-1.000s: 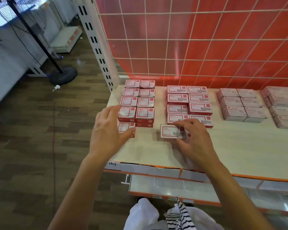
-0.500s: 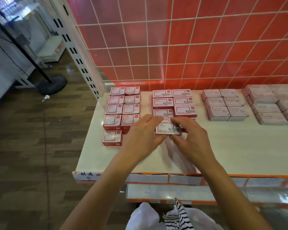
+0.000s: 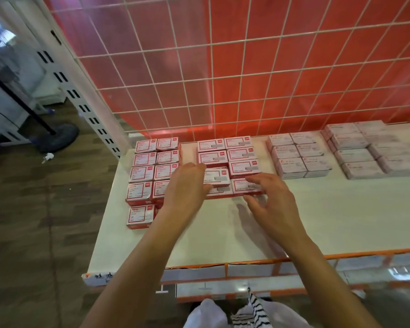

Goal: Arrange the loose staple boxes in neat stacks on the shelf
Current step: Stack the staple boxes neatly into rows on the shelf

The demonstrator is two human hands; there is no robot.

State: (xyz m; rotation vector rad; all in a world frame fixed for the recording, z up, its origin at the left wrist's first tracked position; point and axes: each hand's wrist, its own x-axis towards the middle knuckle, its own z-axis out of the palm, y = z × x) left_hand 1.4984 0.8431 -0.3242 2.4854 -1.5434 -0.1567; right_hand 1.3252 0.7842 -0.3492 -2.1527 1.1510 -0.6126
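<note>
Head view, left to right. At 9 o'clock on the shelf the left stacks stand two wide and tidy. One single box sits alone at their 6 o'clock.

Your left hand pinches the left end of the loose staple box, fingers over its far edge and thumb at the near edge. That box lies on top of the middle stacks, left column, one row back from the front. It looks roughly square but, by my read, is not yet seated flush.

Your right hand, at 4 o'clock of the box, is spread wide and holds nothing. Its fingertips are just beside the front-right box; I cannot tell if they touch. The pale pink packs at 2 o'clock are well apart from both hands.

Step in hand, I judge: seating this box on its stack. Next move calls for:
- Letting go with the left.
- Squaring the edges to the box below.
- Dealing with the single box at front left.

Versus 0.5 s ago: both hands held this box lifted at the front of the middle stacks. It is now set down and the right has let go. At 1.0 s ago it lay on the shelf under your right hand, with the left over by the left stacks
</note>
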